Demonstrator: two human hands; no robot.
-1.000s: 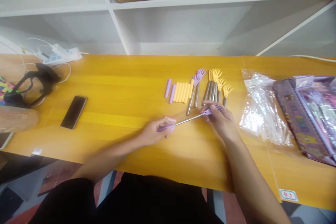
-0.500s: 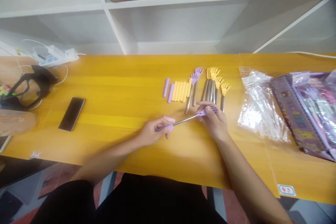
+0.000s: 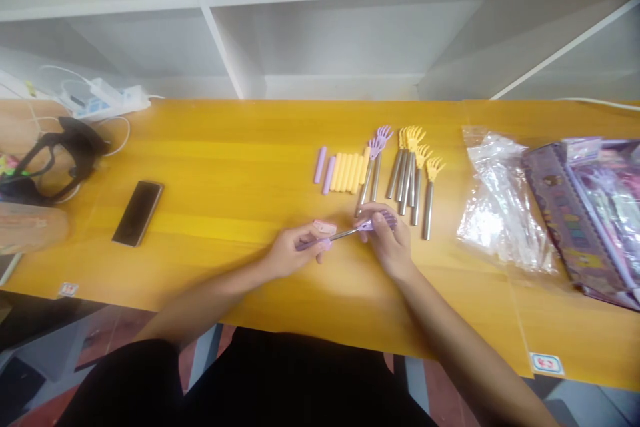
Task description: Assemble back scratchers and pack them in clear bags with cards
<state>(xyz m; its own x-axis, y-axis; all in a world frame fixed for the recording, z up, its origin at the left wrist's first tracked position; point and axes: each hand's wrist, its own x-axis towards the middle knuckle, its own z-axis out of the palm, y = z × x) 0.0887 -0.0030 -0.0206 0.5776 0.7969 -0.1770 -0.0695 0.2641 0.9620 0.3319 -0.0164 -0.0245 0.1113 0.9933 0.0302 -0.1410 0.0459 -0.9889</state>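
Left hand (image 3: 289, 251) gripping purple handle (image 3: 309, 243), right hand (image 3: 393, 248) pinching clawed head (image 3: 367, 224) — one scratcher (image 3: 344, 235); yellow claws (image 3: 414, 139) beyond

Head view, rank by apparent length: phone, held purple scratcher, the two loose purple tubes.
1. Purple scratcher: longest, even partly covered
2. Phone
3. Left purple tube and right purple tube: shortest; they look alike, so not ranked against each other
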